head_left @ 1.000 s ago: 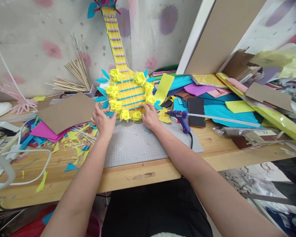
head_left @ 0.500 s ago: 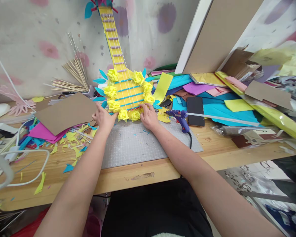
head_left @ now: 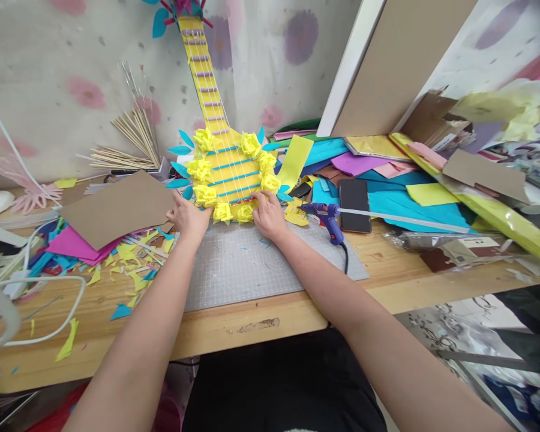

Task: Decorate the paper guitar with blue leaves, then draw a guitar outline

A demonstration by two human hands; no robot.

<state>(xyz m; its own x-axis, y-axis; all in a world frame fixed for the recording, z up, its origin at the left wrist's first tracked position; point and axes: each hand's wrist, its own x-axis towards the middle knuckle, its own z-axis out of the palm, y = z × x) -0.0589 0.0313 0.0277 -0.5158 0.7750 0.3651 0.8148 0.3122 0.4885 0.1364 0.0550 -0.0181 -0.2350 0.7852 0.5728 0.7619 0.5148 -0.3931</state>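
Little change from earlier at the yellow guitar (head_left: 229, 174): left hand (head_left: 189, 219) spread, right hand (head_left: 270, 217) with grip unclear

With the grey cutting mat (head_left: 247, 270) as dial and twelve toward the wall (head_left: 265, 60), I see a lane in from six, over bare mat between the left forearm (head_left: 157, 306) at eight and right forearm (head_left: 333, 288) at four; the yellow guitar (head_left: 236, 174) blocks eleven to twelve; a glue gun (head_left: 327, 217) obstructs two, the phone (head_left: 354, 207) beyond it, its black cord (head_left: 346, 258) trailing at three; paper scraps (head_left: 137, 280) clutter nine; skewers (head_left: 137, 135) jut between ten and eleven.
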